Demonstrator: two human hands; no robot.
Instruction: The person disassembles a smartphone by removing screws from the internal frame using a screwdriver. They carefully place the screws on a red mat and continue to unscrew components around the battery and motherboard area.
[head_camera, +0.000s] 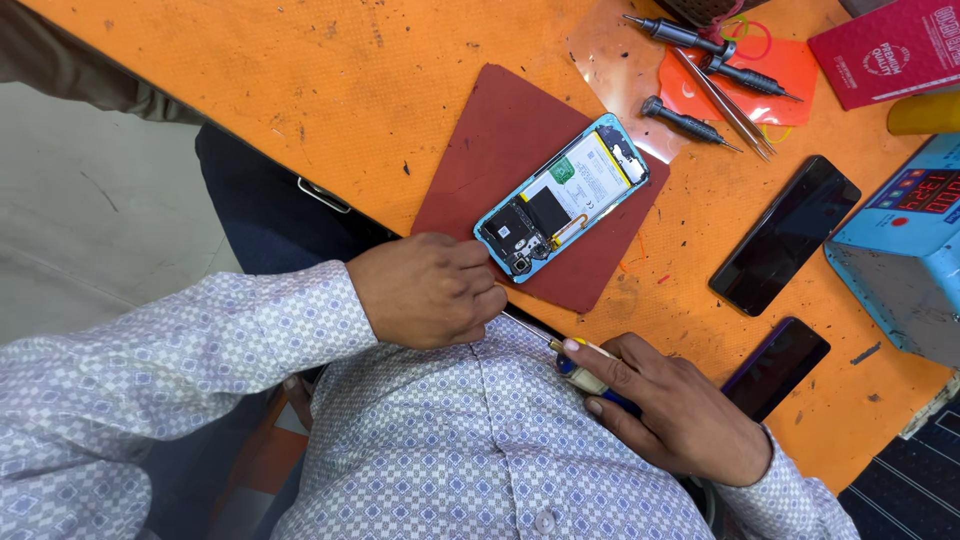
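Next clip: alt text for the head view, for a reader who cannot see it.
A person's right hand holds a screwdriver whose tip meets the closed left hand beside an opened phone. The phone lies on a dark red mat on an orange table, with more screwdrivers and two dark phones nearby.

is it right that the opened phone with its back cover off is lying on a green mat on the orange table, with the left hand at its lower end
Not quite. The head view shows the mat is dark red, not green. The rest holds: the opened phone lies on it with its back cover off, on the orange table, and the left hand is at the phone's lower end.
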